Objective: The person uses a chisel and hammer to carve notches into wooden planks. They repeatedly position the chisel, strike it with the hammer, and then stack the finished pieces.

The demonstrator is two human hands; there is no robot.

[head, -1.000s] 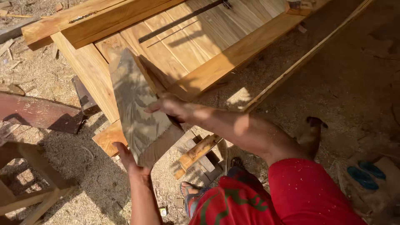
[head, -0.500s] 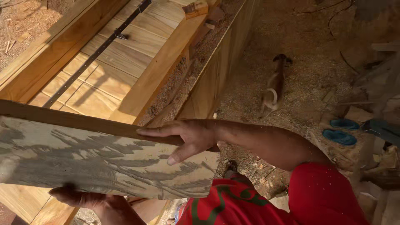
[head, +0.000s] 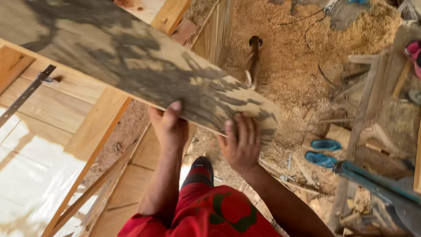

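Both hands hold a wide, weathered wooden board (head: 131, 66) up in front of the person, above a slatted timber frame (head: 57, 114) and the sawdust-strewn ground (head: 298, 66). The left hand (head: 168, 127) grips the board's near long edge from below, with a fingertip curled up over its face; the right hand (head: 242, 142) clasps the same edge closer to the board's right end, fingers spread against the stained, grey-blotched surface. The board runs from the upper left corner of the view down to its squared right end, which hangs over the ground just beside the frame's upright slats. It looks stiff and flat, without any visible sag, and by its breadth and length it is probably fairly heavy and awkward to swing; the rough-sawn face should give good friction, though splinters along the edges are a likely nuisance. The long edges, taken with the hands set well apart, seem the surest place to hold it. Against the picture from half a second ago, the board has risen and tilted, now filling the upper left of the view, and the right hand has shifted from lying flat on top of its face to grasping the near edge. On the ground at the right lie a pair of blue sandals (head: 323, 151), and a hammer (head: 253, 61) rests in the sawdust beyond the board.
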